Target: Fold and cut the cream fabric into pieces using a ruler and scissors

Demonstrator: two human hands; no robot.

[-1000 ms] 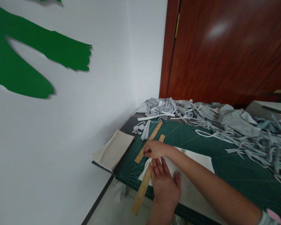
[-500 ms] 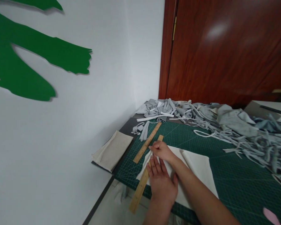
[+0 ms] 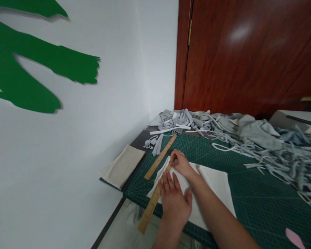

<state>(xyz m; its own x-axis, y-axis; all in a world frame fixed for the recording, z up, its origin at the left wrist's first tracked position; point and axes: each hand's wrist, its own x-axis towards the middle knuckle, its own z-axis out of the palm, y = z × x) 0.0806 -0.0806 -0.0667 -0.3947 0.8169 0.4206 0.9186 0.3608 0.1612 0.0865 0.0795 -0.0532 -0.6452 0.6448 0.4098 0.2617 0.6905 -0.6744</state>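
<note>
Head cam, my left hand (image 3: pixel 174 200) flat on white cloth (image 3: pixel 215 183) & ruler (image 3: pixel 151 206), fingers spread, right hand (image 3: pixel 180 162) pinching cloth edge, mat (image 3: pixel 261 193) under.

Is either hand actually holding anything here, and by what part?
The right hand pinches the white cloth at its folded far edge, over the ruler. The left hand only presses flat on the cloth.

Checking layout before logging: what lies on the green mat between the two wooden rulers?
In the head view, the folded edge of the white cloth lies between the far ruler and the near ruler; elsewhere, bare mat.
</note>
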